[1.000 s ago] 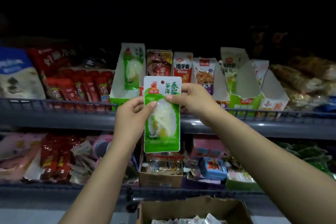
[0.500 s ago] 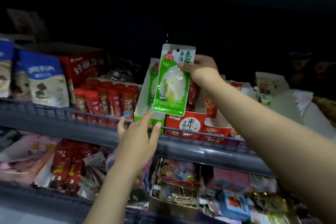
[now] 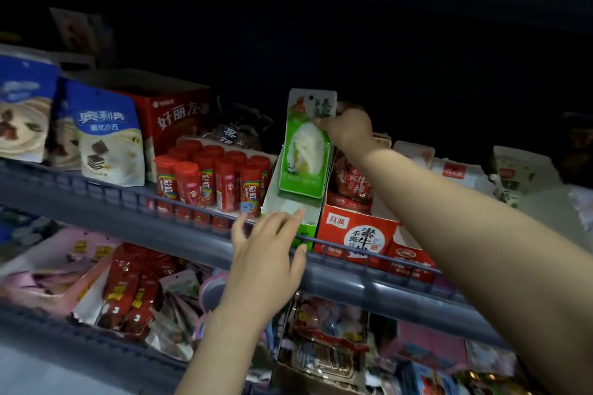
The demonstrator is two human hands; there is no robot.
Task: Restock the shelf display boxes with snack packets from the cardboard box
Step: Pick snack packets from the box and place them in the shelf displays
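Shelf crosses mid-frame. Green-and-white display box at centre. Right hand pinches the green packet, now lowered into the box. Left hand, fingers spread and empty, has risen to the box front.

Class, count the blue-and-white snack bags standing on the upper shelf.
2 in plain view: one blue-and-white bag beside the red carton, another at the left edge. More may hide behind them.
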